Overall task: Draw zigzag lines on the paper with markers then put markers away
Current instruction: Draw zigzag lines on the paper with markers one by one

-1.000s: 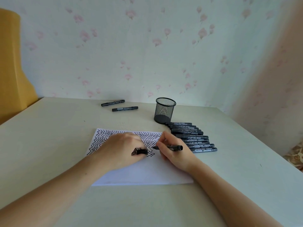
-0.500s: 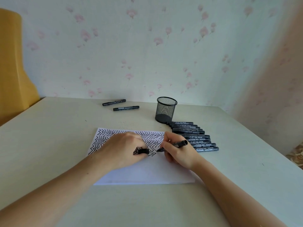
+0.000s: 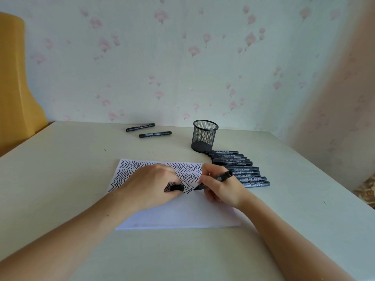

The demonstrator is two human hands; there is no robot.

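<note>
From the head camera, a white sheet of paper (image 3: 178,216) lies flat on the pale cream table (image 3: 60,169), its far half covered with black zigzag lines and its near half blank.

The right hand (image 3: 221,185) pinches an uncapped black marker (image 3: 215,179) between thumb and forefingers — the fingers are closed around the barrel near its writing end, the tip pokes out to the left of them and touches the paper at the near edge of the drawn pattern, and the barrel's back end slants up and to the right past the knuckles.

The left hand (image 3: 152,183) rests palm-down on the paper, curled, with a small black marker cap (image 3: 177,187) gripped at the fingertips; the cap juts out to the right, just beside the marker's tip but apart from it.

To the right of the paper, a row of capped black markers (image 3: 241,169) lies side by side on the table — the row starts at the foot of an upright black wire-mesh pen cup (image 3: 205,136). Two more black markers (image 3: 148,130) lie well apart from the rest, near the table's far edge.
</note>
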